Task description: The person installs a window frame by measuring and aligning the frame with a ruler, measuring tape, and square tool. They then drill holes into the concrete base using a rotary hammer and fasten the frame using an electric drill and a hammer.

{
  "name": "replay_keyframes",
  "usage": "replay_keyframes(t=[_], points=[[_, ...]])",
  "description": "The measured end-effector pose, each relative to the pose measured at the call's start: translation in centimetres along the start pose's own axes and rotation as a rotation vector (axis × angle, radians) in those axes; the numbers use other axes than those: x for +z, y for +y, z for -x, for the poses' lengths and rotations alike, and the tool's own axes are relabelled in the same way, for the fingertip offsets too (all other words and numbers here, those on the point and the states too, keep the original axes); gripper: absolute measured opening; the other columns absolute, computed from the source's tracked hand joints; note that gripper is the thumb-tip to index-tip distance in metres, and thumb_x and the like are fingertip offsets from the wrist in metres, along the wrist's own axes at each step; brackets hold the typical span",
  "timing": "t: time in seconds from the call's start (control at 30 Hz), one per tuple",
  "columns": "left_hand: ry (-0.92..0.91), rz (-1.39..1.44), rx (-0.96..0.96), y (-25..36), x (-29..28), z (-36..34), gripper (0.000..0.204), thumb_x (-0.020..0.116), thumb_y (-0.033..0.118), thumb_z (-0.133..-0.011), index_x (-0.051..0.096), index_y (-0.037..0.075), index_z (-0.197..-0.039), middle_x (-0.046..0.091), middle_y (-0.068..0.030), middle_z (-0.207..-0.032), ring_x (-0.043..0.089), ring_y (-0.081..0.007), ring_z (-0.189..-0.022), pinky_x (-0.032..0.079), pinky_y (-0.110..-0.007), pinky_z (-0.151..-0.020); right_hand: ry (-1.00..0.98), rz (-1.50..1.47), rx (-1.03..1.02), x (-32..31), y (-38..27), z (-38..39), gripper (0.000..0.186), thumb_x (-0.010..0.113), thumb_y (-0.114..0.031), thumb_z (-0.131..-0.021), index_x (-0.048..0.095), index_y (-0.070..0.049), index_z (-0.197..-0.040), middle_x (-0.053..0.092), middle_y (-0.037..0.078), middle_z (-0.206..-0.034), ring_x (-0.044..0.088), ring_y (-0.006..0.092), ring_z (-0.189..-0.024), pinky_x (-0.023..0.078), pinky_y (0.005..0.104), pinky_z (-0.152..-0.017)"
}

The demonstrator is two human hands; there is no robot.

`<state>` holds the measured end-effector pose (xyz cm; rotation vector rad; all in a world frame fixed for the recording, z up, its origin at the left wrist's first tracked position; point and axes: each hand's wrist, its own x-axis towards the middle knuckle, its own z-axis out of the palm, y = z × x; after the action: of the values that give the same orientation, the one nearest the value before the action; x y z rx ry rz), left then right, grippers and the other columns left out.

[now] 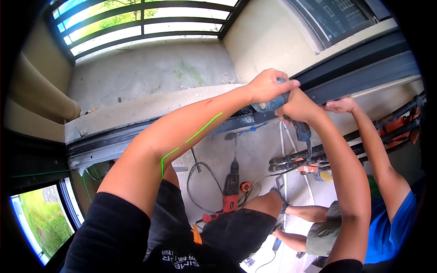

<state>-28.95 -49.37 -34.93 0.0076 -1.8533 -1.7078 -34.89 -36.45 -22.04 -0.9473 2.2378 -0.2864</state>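
My left hand [268, 86] is closed over the upper part of a blue power tool [266, 105], held against a dark metal frame rail [332, 63] along the ledge. Just below it on the right, my right hand [296, 104] grips the same tool, its fingers wrapped round the body; a dark blue section [303, 132] hangs below that hand. The tool's working end is hidden by my hands. A bright green laser line [200, 133] falls across my left forearm.
A co-worker's hand [339, 105] touches the rail at right. Below lie a red rotary hammer [230, 200], a tape measure [245, 186] and cables. Black pipes [355, 136] with orange clamps run along the right. A barred railing [143, 20] stands beyond the concrete ledge [150, 104].
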Motion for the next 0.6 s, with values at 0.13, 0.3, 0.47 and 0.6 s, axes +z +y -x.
replay_keyframes(t=[0.13,0.3,0.47,0.6], points=[[0.094,0.118,-0.024,-0.2,0.9,-0.4,0.046,0.069,0.04,-0.102,0.081,-0.005,-0.098,0.077,-0.0195,-0.083,0.072,-0.0238,-0.079,0.058,-0.04,-0.078,-0.016,0.002,0.004,-0.1,-0.5,-0.1,0.007,0.076,0.004,-0.082,0.071,0.009,-0.081,0.07,0.015,-0.068,0.066,0.0219,-0.053,0.052,0.0361,-0.051],[0.121,0.085,-0.046,-0.4,1.1,-0.4,0.045,0.068,0.036,-0.098,0.081,-0.006,-0.097,0.074,-0.0181,-0.077,0.068,-0.0206,-0.074,0.058,-0.038,-0.074,0.024,-0.039,0.043,-0.1,-0.2,0.1,0.007,0.076,0.003,-0.082,0.072,0.008,-0.085,0.071,0.015,-0.071,0.065,0.021,-0.053,0.051,0.0353,-0.05],[0.122,0.091,-0.004,-1.1,1.4,-0.5,0.044,0.068,0.036,-0.097,0.081,-0.006,-0.097,0.072,-0.0175,-0.074,0.067,-0.0195,-0.072,0.057,-0.038,-0.072,0.012,0.018,0.005,-0.1,0.5,-0.2,0.006,0.075,0.003,-0.081,0.071,0.008,-0.081,0.07,0.015,-0.068,0.066,0.021,-0.053,0.051,0.0348,-0.05],[0.124,0.171,-0.01,-1.5,1.3,-0.6,0.043,0.067,0.035,-0.099,0.081,-0.006,-0.097,0.07,-0.0163,-0.072,0.066,-0.0189,-0.071,0.056,-0.039,-0.07,-0.029,0.058,-0.006,-0.5,0.4,-0.8,0.013,0.075,0.004,-0.08,0.068,0.011,-0.088,0.071,0.015,-0.069,0.067,0.0218,-0.053,0.052,0.0357,-0.05]])
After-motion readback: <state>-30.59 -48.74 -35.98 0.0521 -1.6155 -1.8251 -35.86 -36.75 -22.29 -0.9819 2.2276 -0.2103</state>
